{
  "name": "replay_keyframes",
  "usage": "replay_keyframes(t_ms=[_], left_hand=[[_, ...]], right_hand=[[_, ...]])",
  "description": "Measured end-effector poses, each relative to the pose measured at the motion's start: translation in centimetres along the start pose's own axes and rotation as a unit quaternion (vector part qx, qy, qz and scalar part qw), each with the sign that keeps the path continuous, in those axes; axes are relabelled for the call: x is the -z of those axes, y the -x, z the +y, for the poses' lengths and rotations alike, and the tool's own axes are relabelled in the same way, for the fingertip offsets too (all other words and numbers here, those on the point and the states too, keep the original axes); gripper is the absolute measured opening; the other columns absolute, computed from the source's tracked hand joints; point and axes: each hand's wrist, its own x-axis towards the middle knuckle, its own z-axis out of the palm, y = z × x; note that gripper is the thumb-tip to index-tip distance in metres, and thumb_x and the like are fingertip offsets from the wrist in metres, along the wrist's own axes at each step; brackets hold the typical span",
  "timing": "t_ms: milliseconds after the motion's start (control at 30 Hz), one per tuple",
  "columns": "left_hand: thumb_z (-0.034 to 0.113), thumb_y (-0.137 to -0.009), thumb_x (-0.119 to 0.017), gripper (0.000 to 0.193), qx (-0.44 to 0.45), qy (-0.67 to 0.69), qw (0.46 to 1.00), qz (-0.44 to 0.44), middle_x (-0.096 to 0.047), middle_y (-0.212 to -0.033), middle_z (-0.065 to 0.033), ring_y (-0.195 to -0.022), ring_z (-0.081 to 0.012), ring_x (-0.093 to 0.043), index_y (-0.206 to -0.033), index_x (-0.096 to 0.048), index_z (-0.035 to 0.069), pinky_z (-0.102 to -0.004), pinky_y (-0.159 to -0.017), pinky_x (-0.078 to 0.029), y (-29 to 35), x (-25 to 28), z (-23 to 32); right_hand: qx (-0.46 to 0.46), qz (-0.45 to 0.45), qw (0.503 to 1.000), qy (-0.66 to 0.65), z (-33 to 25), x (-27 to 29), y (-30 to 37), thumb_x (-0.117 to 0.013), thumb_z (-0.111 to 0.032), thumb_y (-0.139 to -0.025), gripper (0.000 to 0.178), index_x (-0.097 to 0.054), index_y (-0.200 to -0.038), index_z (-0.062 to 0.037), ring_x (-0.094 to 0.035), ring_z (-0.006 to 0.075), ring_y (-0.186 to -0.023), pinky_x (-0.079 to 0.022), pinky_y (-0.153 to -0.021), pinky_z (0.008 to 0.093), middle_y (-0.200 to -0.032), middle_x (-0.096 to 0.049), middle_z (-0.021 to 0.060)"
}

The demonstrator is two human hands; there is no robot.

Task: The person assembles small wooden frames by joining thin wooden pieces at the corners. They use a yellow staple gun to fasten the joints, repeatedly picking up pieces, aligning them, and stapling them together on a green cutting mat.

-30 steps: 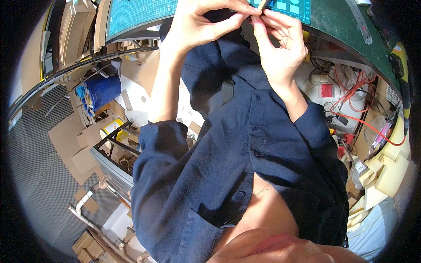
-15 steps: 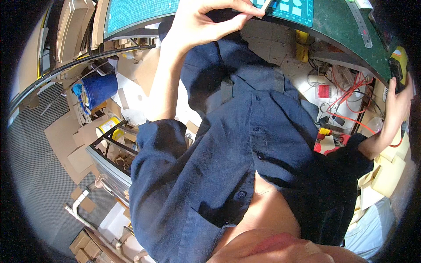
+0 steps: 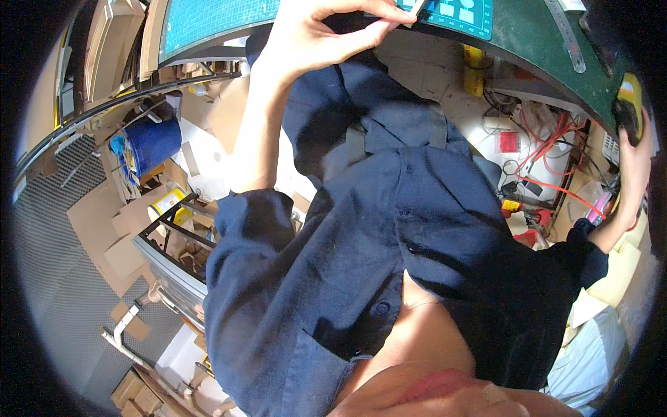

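Pinching a small card (image 3: 410,5) at the mat edge (image 3: 528,42), left hand (image 3: 313,35); right hand (image 3: 633,156) gripping a yellow-black tool (image 3: 629,104).

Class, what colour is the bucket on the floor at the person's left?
Blue bucket, seen in the head view.

The picture's top edge crops the small piece (image 3: 410,5) (colour unclear) in the left hand (image 3: 313,35).

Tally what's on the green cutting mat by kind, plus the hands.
Hands: 2, left hand and right hand
Metal ruler: 1
Teal gridded template: 1, left fingertips pinch at its edge
Yellow-and-black tool: 1, under the right hand at the green cutting mat edge
Total: 5
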Motion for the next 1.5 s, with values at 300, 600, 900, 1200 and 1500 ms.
replay_keyframes(t_ms=[300, 600, 900, 1200, 1500], left_hand=[[0.01, -0.079, -0.083, 0.018, -0.025, -0.065, 0.997, -0.023, -0.075, -0.088, -0.0012, -0.079, -0.0145, -0.067, -0.097, -0.083, 0.012, -0.0294, -0.073, -0.042, -0.2, 0.5, 0.0], [0.011, -0.079, -0.082, 0.018, -0.008, -0.046, 0.998, -0.031, -0.075, -0.089, -0.002, -0.08, -0.0151, -0.067, -0.098, -0.083, 0.012, -0.0297, -0.074, -0.043, -0.4, 0.2, 0.0], [0.005, -0.077, -0.082, 0.021, 0.031, -0.024, 0.999, -0.034, -0.075, -0.09, -0.0059, -0.082, -0.0181, -0.07, -0.098, -0.083, 0.009, -0.0295, -0.073, -0.05, -0.2, 0.4, 0.5], [0.003, -0.077, -0.082, 0.02, 0.023, -0.009, 0.999, -0.024, -0.075, -0.089, -0.0068, -0.079, -0.0174, -0.07, -0.097, -0.083, 0.007, -0.0292, -0.071, -0.052, 0.0, 0.3, 0.2], [0.004, -0.077, -0.083, 0.019, 0.014, -0.01, 1.0, -0.017, -0.075, -0.089, -0.0058, -0.079, -0.0161, -0.07, -0.096, -0.083, 0.008, -0.0285, -0.071, -0.051, -0.1, 0.3, 0.3]], right_hand=[[-0.083, 0.075, 0.945, -0.308, -15.1, 4.6, 8.2, -0.078, -0.017, -0.089, 0.052, -0.055, -0.134, -0.0034, -0.06, 0.0241, -0.117, -0.047, -0.102, 0.0365, -0.128, -0.062, 0.0128], [0.031, -0.032, 0.832, -0.553, -26.9, -2.1, 6.8, -0.087, -0.011, -0.081, 0.045, -0.063, -0.119, -0.003, -0.064, 0.0169, -0.105, -0.052, -0.093, 0.0318, -0.115, -0.065, 0.0066], [0.024, -0.046, 0.754, -0.655, -30.3, -5.6, 4.6, -0.087, -0.001, -0.078, 0.045, -0.064, -0.117, -0.0006, -0.065, 0.0147, -0.105, -0.052, -0.094, 0.0277, -0.112, -0.066, 0.006], [0.08, -0.045, 0.751, -0.654, -30.2, -6.8, 4.9, -0.08, 0.002, -0.086, 0.056, -0.053, -0.136, 0.0011, -0.064, 0.0152, -0.118, -0.049, -0.102, 0.0299, -0.126, -0.067, 0.0077], [0.102, -0.026, 0.758, -0.644, -30.1, -7.0, 4.9, -0.08, 0.003, -0.087, 0.058, -0.053, -0.138, 0.0021, -0.065, 0.0158, -0.117, -0.05, -0.102, 0.0307, -0.126, -0.068, 0.0087]])
